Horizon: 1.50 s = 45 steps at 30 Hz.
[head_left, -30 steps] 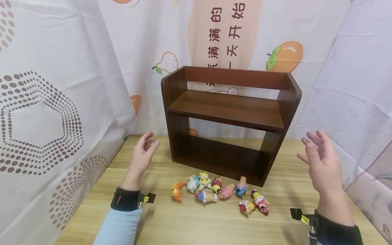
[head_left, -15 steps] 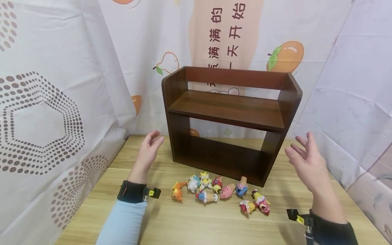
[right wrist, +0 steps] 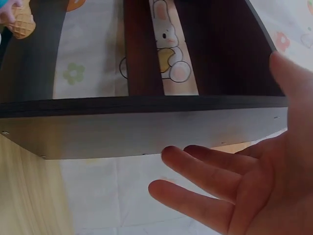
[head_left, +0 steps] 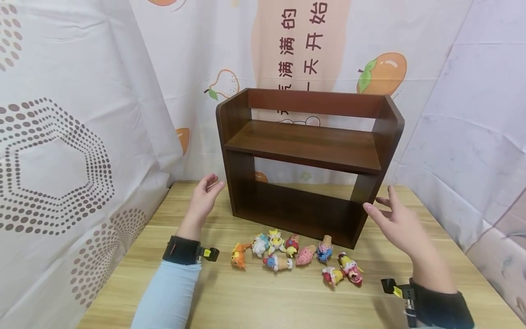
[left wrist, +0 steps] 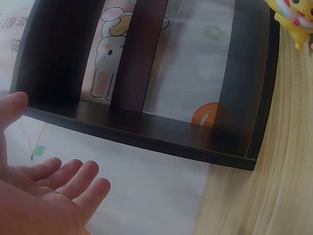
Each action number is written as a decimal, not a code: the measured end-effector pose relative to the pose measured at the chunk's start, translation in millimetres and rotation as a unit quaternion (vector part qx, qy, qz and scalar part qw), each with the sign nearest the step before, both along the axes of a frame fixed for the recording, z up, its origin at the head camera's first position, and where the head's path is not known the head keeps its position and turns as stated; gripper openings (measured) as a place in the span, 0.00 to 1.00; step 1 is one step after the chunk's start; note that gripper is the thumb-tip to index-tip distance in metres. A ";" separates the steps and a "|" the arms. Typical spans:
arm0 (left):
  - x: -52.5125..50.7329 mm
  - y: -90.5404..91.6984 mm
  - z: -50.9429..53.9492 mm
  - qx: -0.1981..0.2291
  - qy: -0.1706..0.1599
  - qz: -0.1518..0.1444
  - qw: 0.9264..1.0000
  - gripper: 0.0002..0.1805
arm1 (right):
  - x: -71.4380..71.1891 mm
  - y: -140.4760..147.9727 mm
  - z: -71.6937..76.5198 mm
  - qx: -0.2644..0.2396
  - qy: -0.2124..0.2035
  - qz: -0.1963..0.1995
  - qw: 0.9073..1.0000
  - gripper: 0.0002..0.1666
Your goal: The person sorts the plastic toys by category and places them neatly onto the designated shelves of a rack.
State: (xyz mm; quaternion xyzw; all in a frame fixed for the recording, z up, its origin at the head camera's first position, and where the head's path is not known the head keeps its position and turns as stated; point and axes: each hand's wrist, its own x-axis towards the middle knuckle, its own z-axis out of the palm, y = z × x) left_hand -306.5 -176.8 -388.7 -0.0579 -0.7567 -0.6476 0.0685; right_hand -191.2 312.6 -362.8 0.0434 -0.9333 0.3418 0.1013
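We see a dark brown two-tier shelf (head_left: 304,144) of wood-grained board, smooth with a low satin sheen, with metallic-looking screw heads (right wrist: 6,132) in its side. The pale tan tabletop (head_left: 246,299) looks like smooth, faintly shiny wood. We take the small multicoloured figurines (head_left: 306,256) for moulded plastic. The white printed hanging (head_left: 189,50) is matt, creased cloth; the light blue sleeve (head_left: 166,294) is matt fabric.

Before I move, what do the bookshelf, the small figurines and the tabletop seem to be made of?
Bookshelf: likely wood or laminated board, dark brown with a satin sheen; faint grain shows.
Figurines: probably moulded plastic, brightly painted; a cone shows waffle relief.
Tabletop: fairly matte, pale, streaky wood grain; solid wood or printed laminate, I can't tell.
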 end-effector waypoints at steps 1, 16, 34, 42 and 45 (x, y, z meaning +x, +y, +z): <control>-1.2 1.0 -0.4 0.001 -0.001 0.001 1.000 0.40 | -0.9 -1.0 -1.0 0.009 -0.006 -0.002 1.000 0.59; -22.5 17.5 -11.1 -0.047 0.009 -0.006 0.999 0.42 | -12.8 -11.4 -19.4 0.043 -0.009 -0.032 0.999 0.51; -39.8 32.8 -15.5 -0.125 0.012 0.018 0.992 0.30 | -17.1 -19.0 -32.3 0.079 0.016 -0.055 0.995 0.38; -47.9 37.2 -9.3 -0.159 -0.026 0.042 0.986 0.27 | -21.8 -21.3 -32.8 0.122 0.032 -0.054 0.991 0.31; -49.6 37.7 -8.2 -0.173 -0.031 0.053 0.983 0.26 | -23.0 -21.9 -31.1 0.130 0.031 -0.055 0.989 0.31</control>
